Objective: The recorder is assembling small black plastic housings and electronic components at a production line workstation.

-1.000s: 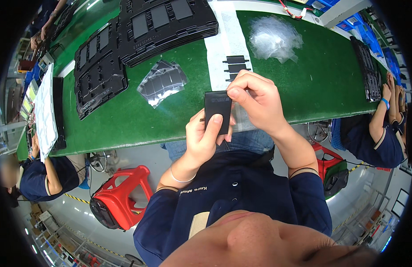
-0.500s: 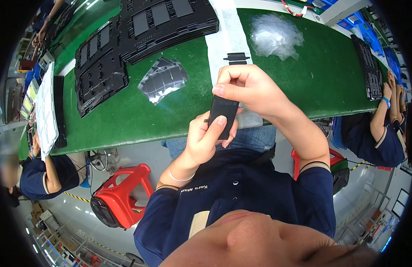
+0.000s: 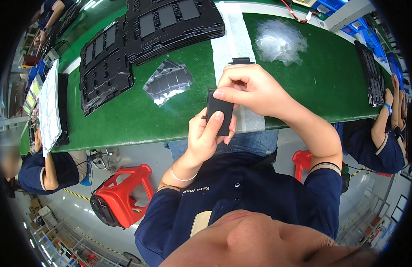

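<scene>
Holding black block (image 3: pixel 220 105) | matte, flat, rectangular | left hand (image 3: pixel 203 137) gripping | right hand (image 3: pixel 254 90) pinching top

Materials and finishes at a green workbench (image 3: pixel 170 127).
Bench top smooth, faintly glossy; flat black piece (image 3: pixel 221 102) smooth, nearly matt; stacked trays (image 3: pixel 188 36) of moulded, semi-glossy plastic; film pile (image 3: pixel 280 42) clear, shiny; white strip (image 3: pixel 235 38) paper- or cloth-like; stool (image 3: pixel 141 190) glossy plastic; shirt (image 3: pixel 264 191) matt cloth.

I've room along the table's (image 3: pixel 121 129) near edge, left of the hands (image 3: pixel 202 139). Black trays (image 3: pixel 139 48) crowd the far edge there.
</scene>
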A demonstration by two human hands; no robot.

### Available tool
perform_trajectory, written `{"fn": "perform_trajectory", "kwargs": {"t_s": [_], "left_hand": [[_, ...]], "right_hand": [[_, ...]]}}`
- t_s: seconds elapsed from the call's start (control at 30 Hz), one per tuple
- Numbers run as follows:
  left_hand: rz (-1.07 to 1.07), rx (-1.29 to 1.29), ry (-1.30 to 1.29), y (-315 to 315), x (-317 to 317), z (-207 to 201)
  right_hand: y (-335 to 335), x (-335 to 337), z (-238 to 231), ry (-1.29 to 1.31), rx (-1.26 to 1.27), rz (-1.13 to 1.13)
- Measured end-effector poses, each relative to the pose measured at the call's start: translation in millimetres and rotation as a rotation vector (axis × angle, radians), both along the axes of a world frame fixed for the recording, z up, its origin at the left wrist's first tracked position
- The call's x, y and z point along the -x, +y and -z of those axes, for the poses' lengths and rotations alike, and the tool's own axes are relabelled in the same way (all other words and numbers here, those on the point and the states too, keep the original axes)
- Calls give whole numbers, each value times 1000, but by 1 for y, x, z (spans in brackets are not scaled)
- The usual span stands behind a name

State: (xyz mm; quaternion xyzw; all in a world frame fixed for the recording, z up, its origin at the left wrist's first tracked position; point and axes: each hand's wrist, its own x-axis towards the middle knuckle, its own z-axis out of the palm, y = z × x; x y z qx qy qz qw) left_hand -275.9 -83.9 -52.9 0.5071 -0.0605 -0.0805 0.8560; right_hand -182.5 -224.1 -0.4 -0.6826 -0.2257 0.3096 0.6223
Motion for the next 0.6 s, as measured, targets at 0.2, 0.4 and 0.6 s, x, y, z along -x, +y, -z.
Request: {"fn": "perform_trajectory", "kwargs": {"t_s": [0.2,0.4,0.6], "left_hand": [[-13,122,-3,4,-8,0],[-117,-333,-18,44,-31,-34],[-564,-1488,-481,111,-136,-81]], "right_hand": [[-11,-19,9,-186,-111,-184],[-31,-31,32,-662,1,-90],[-46,-27,39,-999,-10,-43]]}}
